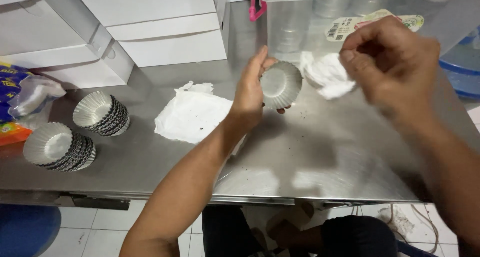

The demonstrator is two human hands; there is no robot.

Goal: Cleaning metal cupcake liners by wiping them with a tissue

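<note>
I observe the left hand [250, 94] curled around the rim of a small fluted metal tart mould [281, 84], holding it tilted above the steel table [320, 157] with its hollow facing the right hand [392, 62]. The right hand is closed in a pinch on a crumpled white tissue [326, 74], just beside the mould's edge. In my judgement the grip on the thin rim is light; pressure from the tissue could twist the mould loose and drop it onto the table. Left of the left hand a flattened white paper [192, 114] lies speckled with dark crumbs, and farther left lie two tipped stacks of moulds [75, 137]. White boxes [150, 32] stand beyond them; a clear plastic tub [320, 22] crowds the space behind both hands.
</note>
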